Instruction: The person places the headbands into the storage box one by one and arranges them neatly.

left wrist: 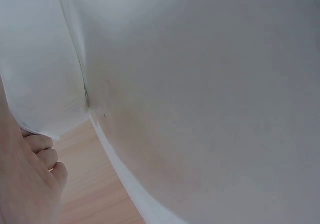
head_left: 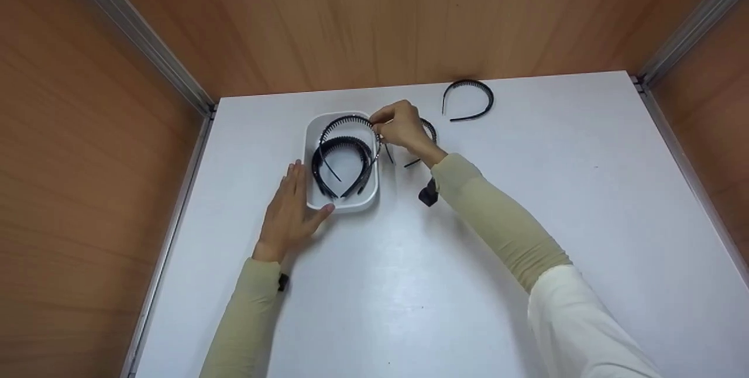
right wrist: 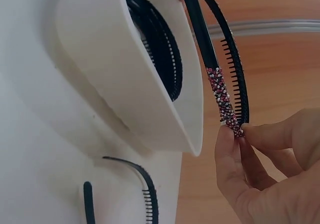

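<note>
My right hand (head_left: 401, 125) pinches a black toothed headband (right wrist: 221, 91) between thumb and fingers, over the white bin (head_left: 351, 208). Pink and silver stones cover part of this headband, as the right wrist view shows. Inside the bin lie several black headbands (head_left: 344, 141), nested together. My left hand (head_left: 287, 211) rests along the bin's near left corner, fingers straight on the left wall and thumb at the front wall. In the left wrist view its fingers (left wrist: 47, 156) lie against the white wall.
On the white table (head_left: 363, 308), a black headband (head_left: 432, 130) lies right of the bin, partly hidden by my right hand. Another headband (head_left: 490, 100) lies farther back, near the wooden back wall (head_left: 380, 21). Wooden side panels (head_left: 76, 179) flank the table.
</note>
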### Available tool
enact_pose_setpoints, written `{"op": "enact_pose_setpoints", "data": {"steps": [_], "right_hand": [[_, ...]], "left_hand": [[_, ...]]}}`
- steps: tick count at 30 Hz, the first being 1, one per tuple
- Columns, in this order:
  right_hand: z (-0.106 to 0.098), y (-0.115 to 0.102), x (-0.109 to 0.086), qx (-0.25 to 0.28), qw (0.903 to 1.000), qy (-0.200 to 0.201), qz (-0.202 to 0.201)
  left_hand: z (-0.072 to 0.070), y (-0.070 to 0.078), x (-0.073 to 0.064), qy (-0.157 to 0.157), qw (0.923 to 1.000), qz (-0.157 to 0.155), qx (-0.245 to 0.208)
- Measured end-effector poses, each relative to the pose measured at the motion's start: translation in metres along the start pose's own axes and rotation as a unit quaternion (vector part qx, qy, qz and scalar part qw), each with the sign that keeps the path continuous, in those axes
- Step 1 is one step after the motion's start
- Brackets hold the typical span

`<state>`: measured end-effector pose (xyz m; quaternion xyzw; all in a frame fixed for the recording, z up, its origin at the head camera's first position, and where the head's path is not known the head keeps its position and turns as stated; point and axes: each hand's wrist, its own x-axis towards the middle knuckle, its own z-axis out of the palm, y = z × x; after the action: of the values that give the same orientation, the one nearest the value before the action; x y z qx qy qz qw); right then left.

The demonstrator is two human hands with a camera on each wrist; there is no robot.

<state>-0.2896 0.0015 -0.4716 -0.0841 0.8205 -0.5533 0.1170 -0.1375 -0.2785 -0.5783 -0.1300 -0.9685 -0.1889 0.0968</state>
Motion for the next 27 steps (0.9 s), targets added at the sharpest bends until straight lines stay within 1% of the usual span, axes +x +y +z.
{"op": "enact_pose_setpoints", "data": {"steps": [7, 10, 17, 23, 27], "right_hand": [[0.011, -0.006, 0.0, -0.011, 0.9995, -0.002, -0.029], [0.015, -0.007, 0.002, -0.02, 0.9993, 0.0, -0.033], [0.026, -0.005, 0.009, -0.059, 0.9975, 0.014, -0.037], [0.033, 0.001, 0.014, -0.087, 0.9946, 0.02, -0.053], [0.037, 0.004, 0.015, -0.097, 0.9936, 0.02, -0.056]], "left_hand": [[0.001, -0.001, 0.0, -0.004, 1.0, -0.003, -0.006], [0.001, -0.002, 0.0, -0.006, 1.0, -0.005, -0.005], [0.0, -0.002, 0.001, -0.007, 0.9999, -0.008, -0.005], [-0.001, -0.001, 0.002, -0.025, 0.9994, -0.023, -0.001], [0.0, -0.001, 0.004, -0.031, 0.9992, -0.025, -0.003]]}}
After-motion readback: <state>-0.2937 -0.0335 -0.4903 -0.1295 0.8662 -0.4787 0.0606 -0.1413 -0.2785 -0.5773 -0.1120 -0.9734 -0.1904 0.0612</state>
